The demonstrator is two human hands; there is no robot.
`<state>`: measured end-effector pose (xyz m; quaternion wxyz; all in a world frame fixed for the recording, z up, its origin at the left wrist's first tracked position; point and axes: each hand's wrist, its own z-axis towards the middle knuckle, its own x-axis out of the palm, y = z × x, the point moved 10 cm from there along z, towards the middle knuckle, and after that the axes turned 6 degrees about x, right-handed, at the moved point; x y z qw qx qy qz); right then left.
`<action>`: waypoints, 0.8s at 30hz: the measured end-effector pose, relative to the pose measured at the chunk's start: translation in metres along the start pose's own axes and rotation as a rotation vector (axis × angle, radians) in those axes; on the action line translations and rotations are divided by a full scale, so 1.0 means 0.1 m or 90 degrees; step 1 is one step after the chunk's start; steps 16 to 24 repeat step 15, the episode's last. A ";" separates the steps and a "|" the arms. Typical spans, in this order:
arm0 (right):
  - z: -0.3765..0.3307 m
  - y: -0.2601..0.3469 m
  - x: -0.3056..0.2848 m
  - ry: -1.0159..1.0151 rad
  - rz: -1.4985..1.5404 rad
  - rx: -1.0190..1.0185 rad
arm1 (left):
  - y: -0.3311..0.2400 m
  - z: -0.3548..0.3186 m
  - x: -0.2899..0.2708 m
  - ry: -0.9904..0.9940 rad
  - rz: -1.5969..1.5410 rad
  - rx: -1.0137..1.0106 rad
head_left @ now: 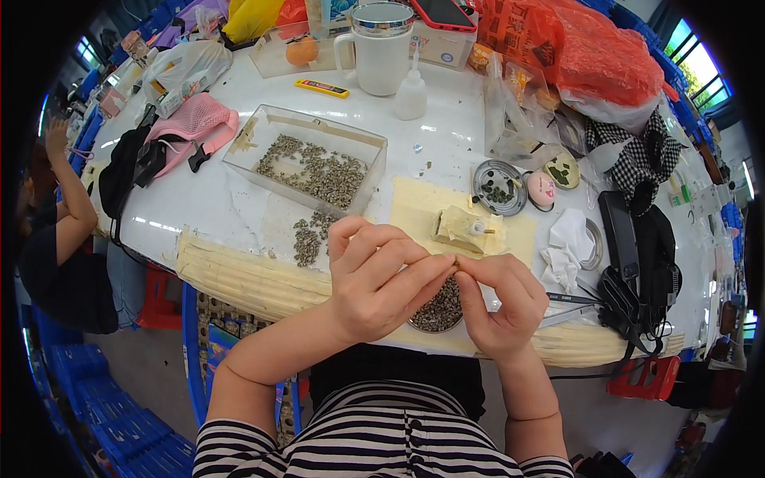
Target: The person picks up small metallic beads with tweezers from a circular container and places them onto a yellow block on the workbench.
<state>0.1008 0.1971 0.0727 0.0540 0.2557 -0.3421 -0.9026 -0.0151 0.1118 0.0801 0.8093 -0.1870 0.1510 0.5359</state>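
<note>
My left hand (378, 275) and my right hand (500, 301) meet fingertip to fingertip above the table's near edge. Both pinch a tiny part (456, 264), too small to name, between thumb and forefinger. Beneath them is a round dish of small metallic pieces (438, 309), partly hidden by my hands. Just beyond lies a cream block (460, 229), wrapped in tape, with a small peg on it, on a yellowish sheet (410, 209). To the left stands a clear plastic box (368, 179) with many similar small pieces; a loose pile (309, 243) lies beside it.
A mug (382, 60), a squeeze bottle (411, 94) and a yellow box cutter (322, 88) sit at the back. On the right are a round tin (499, 188), crumpled tissue (566, 247), tweezers (570, 299) and a black bag (637, 271). Padding (239, 271) lines the near edge. Another person's arm (73, 191) shows at left.
</note>
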 end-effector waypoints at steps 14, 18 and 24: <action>-0.02 -0.02 0.00 0.005 0.012 -0.009 | 0.13 -0.02 0.04 0.021 -0.053 -0.067; -0.03 -0.07 0.01 0.015 0.041 0.022 | 0.13 -0.02 0.04 0.022 -0.052 -0.067; -0.03 -0.07 0.01 0.015 0.041 0.022 | 0.13 -0.02 0.04 0.022 -0.052 -0.067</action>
